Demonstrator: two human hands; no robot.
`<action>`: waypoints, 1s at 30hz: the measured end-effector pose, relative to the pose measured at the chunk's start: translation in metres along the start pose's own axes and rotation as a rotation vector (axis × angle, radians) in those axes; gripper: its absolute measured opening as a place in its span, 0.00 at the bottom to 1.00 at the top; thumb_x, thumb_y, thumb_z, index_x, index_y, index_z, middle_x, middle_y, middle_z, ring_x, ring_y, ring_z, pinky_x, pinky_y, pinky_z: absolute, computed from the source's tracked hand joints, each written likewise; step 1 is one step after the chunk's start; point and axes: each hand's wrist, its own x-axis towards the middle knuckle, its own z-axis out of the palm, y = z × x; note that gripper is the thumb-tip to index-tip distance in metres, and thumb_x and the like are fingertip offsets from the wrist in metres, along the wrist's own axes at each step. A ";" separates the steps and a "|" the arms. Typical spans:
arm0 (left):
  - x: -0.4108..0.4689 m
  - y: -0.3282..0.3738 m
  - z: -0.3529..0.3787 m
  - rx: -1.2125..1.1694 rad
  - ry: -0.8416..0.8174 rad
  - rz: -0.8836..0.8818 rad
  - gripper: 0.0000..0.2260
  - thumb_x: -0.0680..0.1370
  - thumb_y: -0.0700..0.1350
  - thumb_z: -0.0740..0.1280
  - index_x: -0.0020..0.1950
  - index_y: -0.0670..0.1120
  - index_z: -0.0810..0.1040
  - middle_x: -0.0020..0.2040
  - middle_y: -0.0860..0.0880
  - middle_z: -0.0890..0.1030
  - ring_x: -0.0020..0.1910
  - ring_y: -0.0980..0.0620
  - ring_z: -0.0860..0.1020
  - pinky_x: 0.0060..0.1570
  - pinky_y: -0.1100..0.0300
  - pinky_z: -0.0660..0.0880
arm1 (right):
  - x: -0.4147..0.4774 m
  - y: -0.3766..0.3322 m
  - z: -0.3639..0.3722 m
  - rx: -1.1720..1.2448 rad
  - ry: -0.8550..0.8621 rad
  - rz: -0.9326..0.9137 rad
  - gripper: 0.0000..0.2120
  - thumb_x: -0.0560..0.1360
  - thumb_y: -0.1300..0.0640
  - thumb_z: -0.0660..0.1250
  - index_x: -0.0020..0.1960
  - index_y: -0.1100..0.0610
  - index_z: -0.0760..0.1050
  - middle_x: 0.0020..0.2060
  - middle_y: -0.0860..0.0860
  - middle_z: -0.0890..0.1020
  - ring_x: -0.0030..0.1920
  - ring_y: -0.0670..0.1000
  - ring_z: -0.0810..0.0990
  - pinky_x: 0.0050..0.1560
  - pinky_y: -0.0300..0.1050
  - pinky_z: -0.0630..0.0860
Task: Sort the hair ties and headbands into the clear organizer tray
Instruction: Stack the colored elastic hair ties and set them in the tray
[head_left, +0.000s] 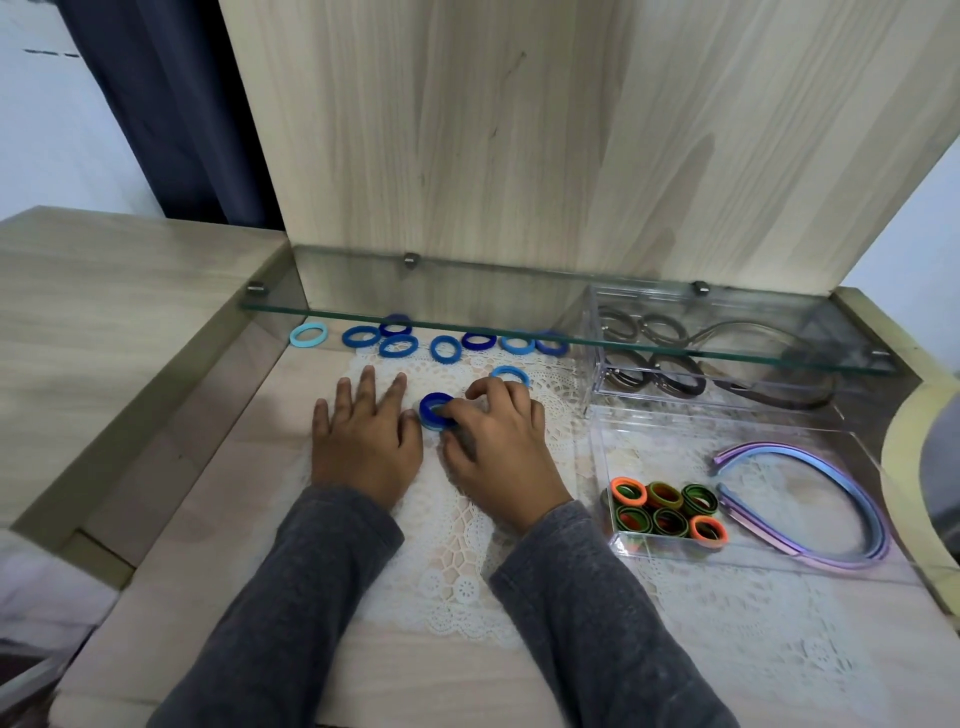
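Observation:
My right hand (498, 441) pinches a small stack of dark blue hair ties (434, 408) on the lace mat. My left hand (363, 431) lies flat beside the stack, fingers straight. Several loose blue hair ties (447, 348) lie in a row at the back, and one light blue tie (510, 374) lies just behind my right hand. The clear organizer tray (602, 452) stands at the right. Its front left section holds orange and green ties (667, 512). The front right section holds purple-blue headbands (831, 499). The back section holds brown ties and dark headbands (675, 374).
A glass shelf (519, 325) runs across the back above the row of ties and the tray's back section. A raised wooden lid (571, 130) stands behind it. A white lace mat (457, 545) covers the wooden surface.

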 end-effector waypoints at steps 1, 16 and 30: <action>0.000 0.000 0.000 0.001 -0.008 -0.002 0.24 0.83 0.54 0.49 0.79 0.55 0.50 0.80 0.48 0.49 0.78 0.45 0.49 0.75 0.47 0.46 | 0.000 -0.001 -0.001 -0.005 0.000 -0.001 0.11 0.76 0.49 0.62 0.57 0.48 0.76 0.57 0.49 0.71 0.60 0.51 0.65 0.59 0.48 0.62; -0.001 0.004 -0.009 0.014 -0.133 -0.056 0.24 0.83 0.55 0.46 0.79 0.56 0.46 0.80 0.50 0.44 0.79 0.47 0.44 0.76 0.47 0.43 | -0.007 -0.006 -0.025 -0.101 -0.102 -0.011 0.14 0.75 0.50 0.62 0.59 0.46 0.77 0.57 0.50 0.71 0.59 0.53 0.64 0.59 0.50 0.60; -0.016 0.008 -0.015 -0.066 0.310 0.343 0.16 0.75 0.43 0.61 0.61 0.51 0.79 0.61 0.52 0.80 0.63 0.51 0.76 0.69 0.46 0.60 | -0.008 -0.006 -0.054 -0.209 -0.226 -0.087 0.12 0.77 0.47 0.65 0.59 0.44 0.79 0.59 0.49 0.72 0.61 0.54 0.64 0.61 0.50 0.60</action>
